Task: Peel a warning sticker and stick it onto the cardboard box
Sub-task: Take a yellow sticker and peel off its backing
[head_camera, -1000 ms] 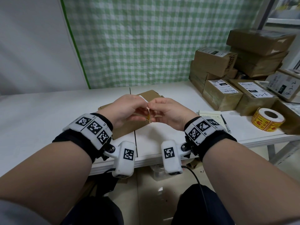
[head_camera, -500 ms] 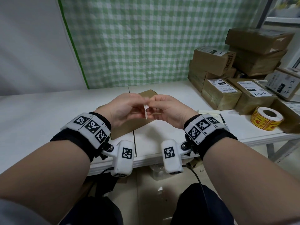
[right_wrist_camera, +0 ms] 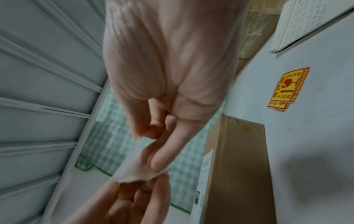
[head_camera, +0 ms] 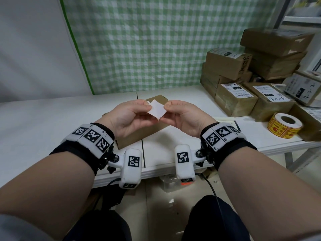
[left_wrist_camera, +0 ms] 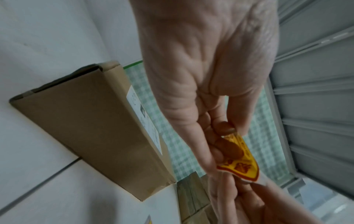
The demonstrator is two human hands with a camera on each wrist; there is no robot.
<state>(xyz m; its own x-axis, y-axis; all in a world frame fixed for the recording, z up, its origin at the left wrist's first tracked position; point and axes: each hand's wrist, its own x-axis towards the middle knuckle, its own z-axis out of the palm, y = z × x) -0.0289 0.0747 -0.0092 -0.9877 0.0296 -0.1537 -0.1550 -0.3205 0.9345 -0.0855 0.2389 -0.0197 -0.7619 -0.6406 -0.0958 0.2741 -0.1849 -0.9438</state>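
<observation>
Both hands hold one warning sticker (head_camera: 157, 110) above the table, its white back facing the head camera. My left hand (head_camera: 147, 108) pinches its left corner and my right hand (head_camera: 166, 108) pinches its right corner. In the left wrist view the yellow and red printed face (left_wrist_camera: 243, 163) shows between my fingers. The right wrist view shows the white side (right_wrist_camera: 134, 166), with a sliver of yellow near the left hand. A second white corner peeks out behind the top left. The flat cardboard box (head_camera: 137, 138) lies on the table under my hands, a white label (left_wrist_camera: 145, 119) on its top.
A roll of yellow warning stickers (head_camera: 284, 126) stands at the right of the white table (head_camera: 43, 122). Labelled parcels (head_camera: 236, 100) are stacked behind it. Two loose stickers (right_wrist_camera: 287, 87) lie on the table beside the box. A notepad (head_camera: 225, 119) lies near my right wrist.
The sticker has turned from edge-on to flat, white side towards the head camera. Both hands rose a little and spread slightly apart, each still pinching it.
</observation>
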